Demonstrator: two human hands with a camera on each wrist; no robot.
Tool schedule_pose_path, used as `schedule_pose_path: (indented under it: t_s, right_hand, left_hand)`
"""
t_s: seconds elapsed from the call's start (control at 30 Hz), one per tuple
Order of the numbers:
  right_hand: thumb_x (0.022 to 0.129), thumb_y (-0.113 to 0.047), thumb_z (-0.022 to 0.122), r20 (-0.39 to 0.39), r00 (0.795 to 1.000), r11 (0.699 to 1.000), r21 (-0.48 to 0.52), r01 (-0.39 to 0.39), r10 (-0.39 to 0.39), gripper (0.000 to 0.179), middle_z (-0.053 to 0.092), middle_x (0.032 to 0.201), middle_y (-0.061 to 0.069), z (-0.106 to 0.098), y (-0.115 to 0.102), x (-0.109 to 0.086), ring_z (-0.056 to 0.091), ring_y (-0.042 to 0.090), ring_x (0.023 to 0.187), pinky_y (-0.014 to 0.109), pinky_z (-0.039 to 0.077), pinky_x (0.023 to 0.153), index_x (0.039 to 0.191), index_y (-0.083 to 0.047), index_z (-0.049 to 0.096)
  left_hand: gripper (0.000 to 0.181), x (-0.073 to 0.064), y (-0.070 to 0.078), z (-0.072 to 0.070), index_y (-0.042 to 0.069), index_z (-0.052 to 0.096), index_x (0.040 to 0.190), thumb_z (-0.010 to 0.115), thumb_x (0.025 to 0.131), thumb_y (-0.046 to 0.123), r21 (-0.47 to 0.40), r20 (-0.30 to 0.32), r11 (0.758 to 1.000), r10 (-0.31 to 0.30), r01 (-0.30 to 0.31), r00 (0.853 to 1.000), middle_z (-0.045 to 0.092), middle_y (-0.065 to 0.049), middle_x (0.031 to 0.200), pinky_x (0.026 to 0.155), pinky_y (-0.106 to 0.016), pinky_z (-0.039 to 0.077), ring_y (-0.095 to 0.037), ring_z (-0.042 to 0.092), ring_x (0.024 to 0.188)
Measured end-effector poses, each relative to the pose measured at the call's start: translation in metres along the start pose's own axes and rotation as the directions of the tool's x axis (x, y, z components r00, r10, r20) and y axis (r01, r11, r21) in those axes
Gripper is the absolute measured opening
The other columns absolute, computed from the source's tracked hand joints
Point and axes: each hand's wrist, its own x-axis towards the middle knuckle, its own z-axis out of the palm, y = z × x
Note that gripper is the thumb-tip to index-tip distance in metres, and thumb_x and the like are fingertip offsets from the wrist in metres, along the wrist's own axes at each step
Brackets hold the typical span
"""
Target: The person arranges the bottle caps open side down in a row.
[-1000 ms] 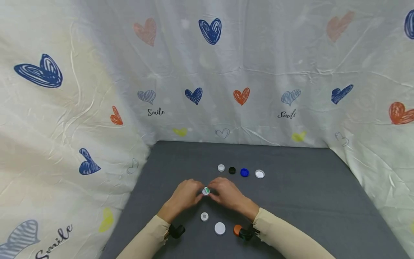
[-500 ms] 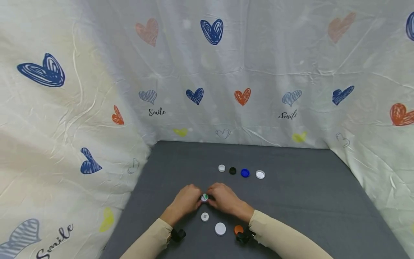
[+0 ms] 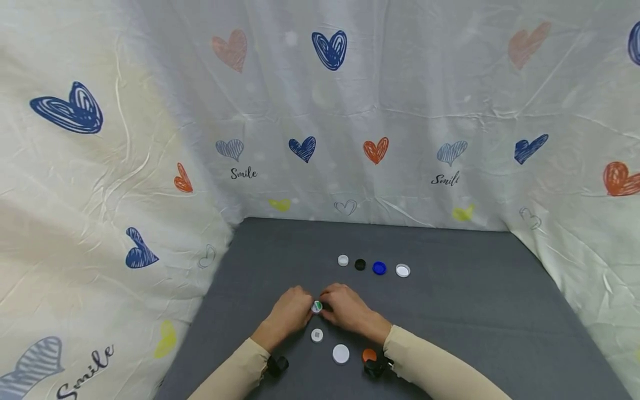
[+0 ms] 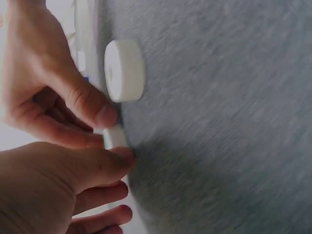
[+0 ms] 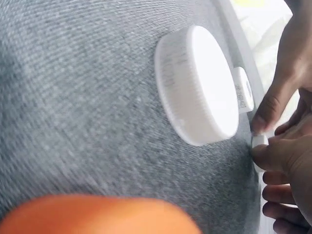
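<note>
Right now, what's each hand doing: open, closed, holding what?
Left hand: closed, pinching the white-green cap.
Right hand: closed, pinching the same white-green cap.

Small white cap (image 5: 260,141) between fingertips (image 5: 264,157), larger ribbed white cap (image 5: 197,87) nearer.

curtain (image 3: 410,83) — "Smile" twice, "Smil" once | big cap (image 5: 197,85), small cap (image 5: 243,90) — side print on each, unclear

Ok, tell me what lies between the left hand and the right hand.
A small white cap with green on top, pinched by the left hand and the right hand; the head and left wrist views show it.
</note>
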Motion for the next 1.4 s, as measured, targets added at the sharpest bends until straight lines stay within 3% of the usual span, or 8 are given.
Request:
schedule_pose_path:
  t_s: [0.17,0.43,0.67,1.0,1.2,1.4]
  right_hand:
    - [0.082,-0.028,0.081,0.008,1.0,1.0,-0.003,-0.022,0.022,0.02,0.072,0.102,-0.002,-0.011,0.006,0.001,0.066,0.017,0.099,0.04,0.053,0.088,0.098,-0.016,0.078]
    - [0.084,-0.029,0.08,-0.03,0.997,0.997,-0.036,-0.071,0.07,0.033,0.072,0.11,0.003,-0.04,0.025,0.008,0.066,0.02,0.106,0.041,0.053,0.093,0.109,-0.008,0.076]
    - [0.084,-0.028,0.081,-0.062,0.994,0.993,-0.07,-0.098,0.094,0.036,0.073,0.114,0.006,-0.063,0.047,0.015,0.068,0.024,0.108,0.044,0.052,0.096,0.113,-0.008,0.075]
    - [0.083,-0.025,0.083,-0.058,0.987,0.981,-0.119,-0.153,0.147,0.036,0.074,0.109,0.009,-0.078,0.073,0.024,0.069,0.028,0.104,0.046,0.054,0.092,0.111,-0.004,0.075]
    - [0.082,-0.025,0.084,-0.028,0.98,0.969,-0.142,-0.201,0.199,0.036,0.074,0.109,0.01,-0.077,0.086,0.03,0.069,0.029,0.103,0.045,0.055,0.091,0.11,-0.004,0.075]
    - [0.083,-0.026,0.083,0.011,0.971,0.962,-0.142,-0.233,0.237,0.036,0.074,0.109,0.011,-0.071,0.095,0.034,0.069,0.029,0.102,0.045,0.055,0.09,0.11,-0.004,0.075]
  left_hand:
    - [0.02,0.007,-0.008,-0.011,0.015,0.068,0.072,0.086,0.073,0.023,-0.035,0.042,0.999,-0.037,0.039,0.998,0.065,-0.004,0.07,0.063,-0.044,0.053,-0.026,0.064,0.069]
    - [0.019,0.034,-0.022,-0.033,0.014,0.069,0.08,0.085,0.076,0.023,-0.042,-0.016,0.999,-0.018,0.018,1.0,0.069,-0.001,0.077,0.064,-0.043,0.055,-0.025,0.068,0.07]
    - [0.023,0.064,-0.025,-0.043,0.012,0.071,0.09,0.083,0.081,0.029,-0.043,-0.017,0.999,-0.024,0.023,1.0,0.072,-0.003,0.085,0.066,-0.042,0.057,-0.024,0.07,0.075]
    - [0.032,0.105,-0.024,-0.038,0.012,0.075,0.107,0.081,0.084,0.033,-0.059,0.026,0.997,-0.046,0.048,0.999,0.075,-0.003,0.099,0.074,-0.041,0.058,-0.023,0.071,0.088]
    - [0.03,0.125,-0.024,-0.031,0.014,0.075,0.109,0.08,0.086,0.032,-0.085,0.092,0.993,-0.078,0.085,0.993,0.076,-0.004,0.101,0.074,-0.04,0.059,-0.022,0.072,0.09]
    - [0.034,0.139,-0.023,-0.02,0.012,0.075,0.118,0.078,0.088,0.03,-0.136,0.179,0.98,-0.119,0.144,0.977,0.075,-0.005,0.112,0.08,-0.042,0.059,-0.025,0.071,0.099]
